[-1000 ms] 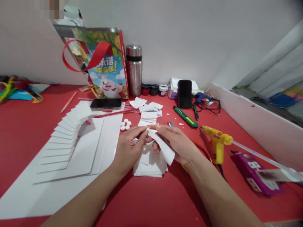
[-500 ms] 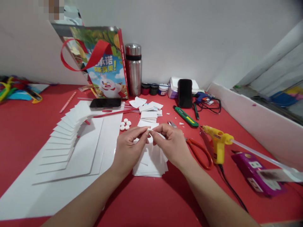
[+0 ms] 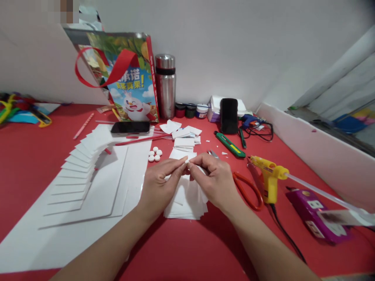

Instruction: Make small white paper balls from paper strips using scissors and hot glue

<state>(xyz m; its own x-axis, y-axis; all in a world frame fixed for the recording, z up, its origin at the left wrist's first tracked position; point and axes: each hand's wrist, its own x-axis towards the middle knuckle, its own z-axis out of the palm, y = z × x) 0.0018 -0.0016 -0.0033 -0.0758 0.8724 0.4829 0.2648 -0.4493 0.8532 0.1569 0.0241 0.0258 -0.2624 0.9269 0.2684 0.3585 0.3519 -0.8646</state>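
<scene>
Between the fingertips of both hands is a small white piece (image 3: 186, 161), mostly covered, so its full shape is hidden. My left hand (image 3: 160, 182) pinches it from the left with thumb and forefinger. From the other side, my right hand (image 3: 216, 180) grips it in the same way. Below the hands lies a stack of white sheets (image 3: 185, 208). Several small white discs (image 3: 155, 153) sit just beyond the left hand. To the left, a curved staircase of white boards (image 3: 74, 171) stands on a large white sheet (image 3: 26, 246).
A red-handled tool (image 3: 249, 190), a yellow glue gun (image 3: 271, 177) and a purple power strip (image 3: 316, 216) lie to the right. Further back are a green cutter (image 3: 230, 144), phones (image 3: 229, 116), paint jars (image 3: 191, 111), a steel flask (image 3: 166, 88) and a printed bag (image 3: 129, 78).
The pinched fingertips and the white piece have shifted slightly to the right, and the piece seems a little turned. Everything on the table stays in place.
</scene>
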